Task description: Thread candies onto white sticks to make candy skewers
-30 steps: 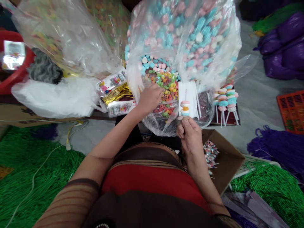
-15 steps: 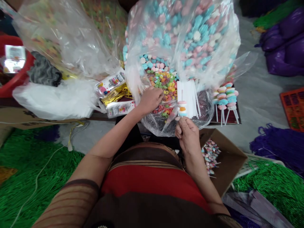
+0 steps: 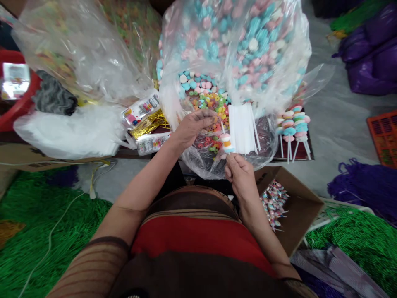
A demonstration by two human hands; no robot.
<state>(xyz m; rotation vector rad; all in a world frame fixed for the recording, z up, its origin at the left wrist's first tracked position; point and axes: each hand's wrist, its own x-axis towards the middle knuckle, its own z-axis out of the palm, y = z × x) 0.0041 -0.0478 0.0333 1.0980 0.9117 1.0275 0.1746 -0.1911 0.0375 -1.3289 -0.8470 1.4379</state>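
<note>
Here, candy skewer, illegibly printed packets

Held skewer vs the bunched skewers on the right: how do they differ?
Number: the held skewer is single, in the right hand; the bunched skewers are several, not in hand.
Stack: the held skewer's candy stack looks shorter than those on the bunched skewers.
Bare stick: the held skewer shows it beyond the candies, away from the person; the bunched skewers show it on the near side.
Shared: pink, white and blue candies, white sticks.
</note>
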